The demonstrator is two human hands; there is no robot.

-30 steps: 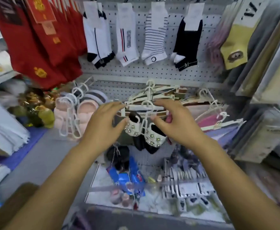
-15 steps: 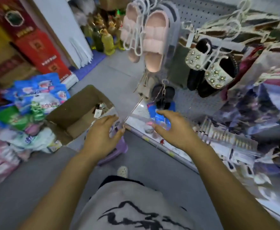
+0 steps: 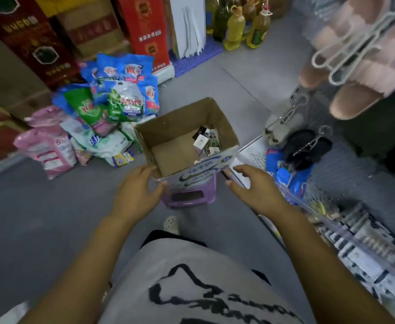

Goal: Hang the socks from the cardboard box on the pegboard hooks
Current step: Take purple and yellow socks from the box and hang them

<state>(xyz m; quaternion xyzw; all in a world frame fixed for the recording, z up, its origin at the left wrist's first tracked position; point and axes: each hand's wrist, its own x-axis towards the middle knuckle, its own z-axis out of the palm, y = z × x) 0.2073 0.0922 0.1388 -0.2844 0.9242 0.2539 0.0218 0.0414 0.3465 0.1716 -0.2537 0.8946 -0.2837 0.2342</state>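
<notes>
Head view, sole camera. Cardboard box (image 3: 175, 122) stood open-topped on a purple stool (image 3: 187, 197) on the floor, directly ahead of the person. The socks (image 3: 204, 142) lay in a small heap in its far right corner, apparently on card headers, with the rest of the box floor bare. Left hand (image 3: 137, 191) and right hand (image 3: 253, 190) were both empty, fingers loosely spread, set apart on either side of the box's near wall. The left was at the near left corner, contact not determinable; the right was just beside the near right corner and apart from it. Judgement on handling: the socks should be light, soft and limp, the card header being the only stiff part. A pinch on the header would be the sound hold, since a grab at the fabric risks dragging neighbouring pairs out. The box, nearly empty, would probably shift on the small stool if leaned upon. Surroundings: detergent bags (image 3: 112, 106) were piled left of the box and oil bottles (image 3: 235, 31) stood at far centre. Pink slippers (image 3: 360, 66) hung at upper right, with black slippers (image 3: 306, 148) below them against the pegboard (image 3: 350, 169). No free hooks were in frame; the hanging slippers could snag an arm rising from the box.
</notes>
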